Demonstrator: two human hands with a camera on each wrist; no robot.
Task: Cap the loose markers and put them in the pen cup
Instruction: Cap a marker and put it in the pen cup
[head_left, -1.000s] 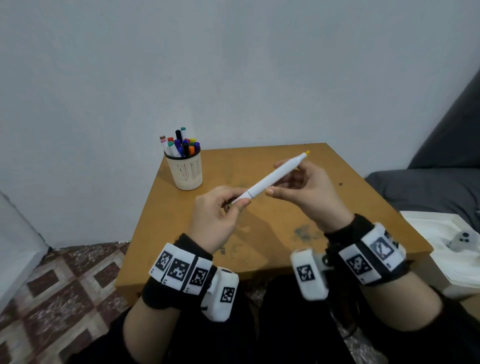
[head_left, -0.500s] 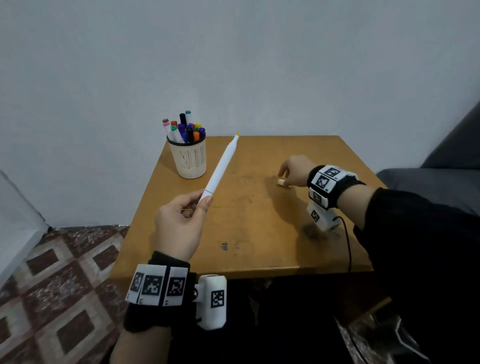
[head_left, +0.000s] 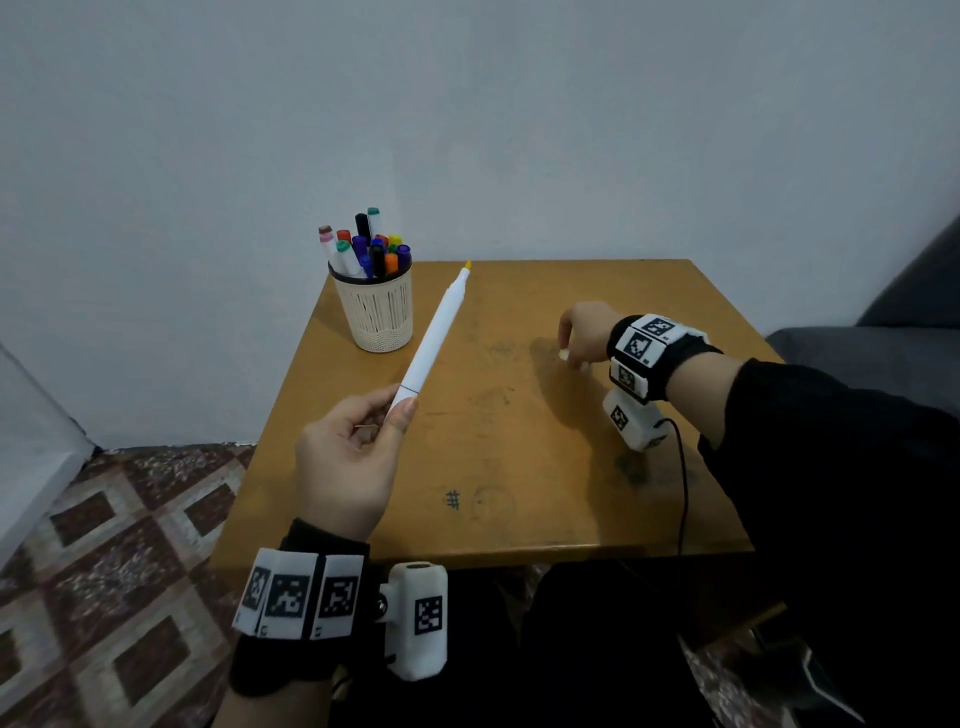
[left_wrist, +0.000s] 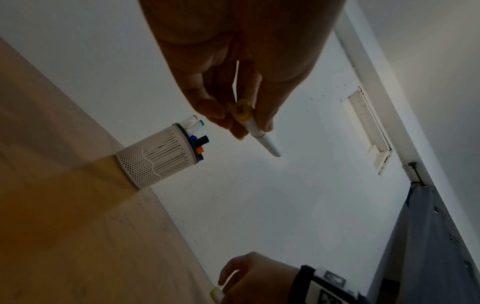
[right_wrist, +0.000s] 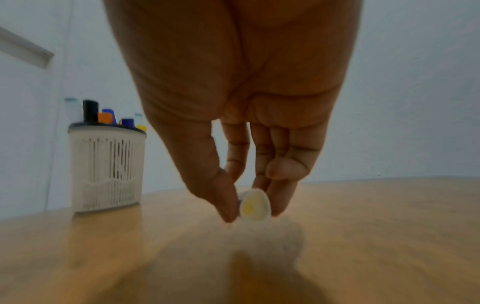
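1. The left hand (head_left: 348, 457) pinches the white marker (head_left: 434, 338) at its lower end, fingers and thumb clamped round the barrel. The yellow tip points up and away, toward the pen cup (head_left: 376, 312) — a pose that leaves the open end free for capping.
2. The right hand (head_left: 584, 335) reaches down to the table (head_left: 519, 467), well apart from the left hand. Its thumb and fingertips (right_wrist: 279, 205) close on the yellow cap (right_wrist: 254, 205), which sits at the table surface (whether just lifted or touching cannot be told).
3. The pen cup stands at the table's far left corner, crowded with capped markers; the loose marker is not yet in it.
4. Judged step: fetch the cap, then press it onto the tip.
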